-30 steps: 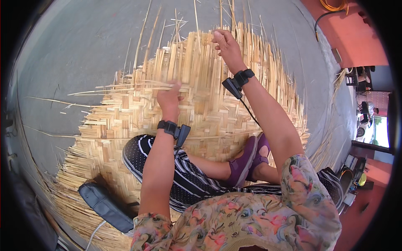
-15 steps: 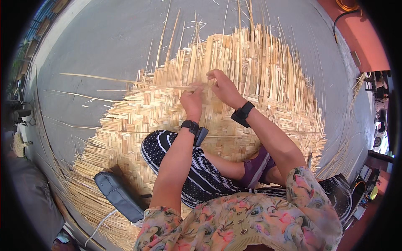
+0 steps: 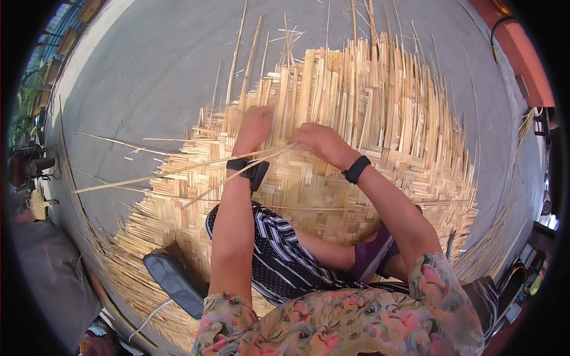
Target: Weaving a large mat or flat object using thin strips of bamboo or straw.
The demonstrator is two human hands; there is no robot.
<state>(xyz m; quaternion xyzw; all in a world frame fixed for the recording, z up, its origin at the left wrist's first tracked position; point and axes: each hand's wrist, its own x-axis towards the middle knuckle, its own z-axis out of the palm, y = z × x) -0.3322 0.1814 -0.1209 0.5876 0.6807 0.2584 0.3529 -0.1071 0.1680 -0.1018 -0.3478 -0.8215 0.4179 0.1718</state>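
I sit on a large, partly woven mat of pale split strips [image 3: 395, 113], its loose ends fanning out. My left hand [image 3: 254, 127] is curled down at the weave's upper middle; its fingertips and anything they hold are hidden. Just right of it and slightly lower, my right hand [image 3: 312, 139] pinches a few long strips [image 3: 155, 177], which stretch leftward across my left wrist and beyond the mat's left part. Dark devices are strapped to both wrists. A dark grey pouch [image 3: 172, 282] with a pale cable lies by my left knee.
Grey floor [image 3: 148, 65] surrounds the mat, with loose strips at both sides. A grey padded object [image 3: 50, 273] and machinery [image 3: 32, 166] stand at the left. A red wall [image 3: 516, 47] runs along the upper right, with assorted items [image 3: 519, 276] at the lower right.
My right hand has come down from the mat's far part, now gripping strips drawn lower. My left hand has moved up the weave, leaving those strips. The view has shifted slightly.
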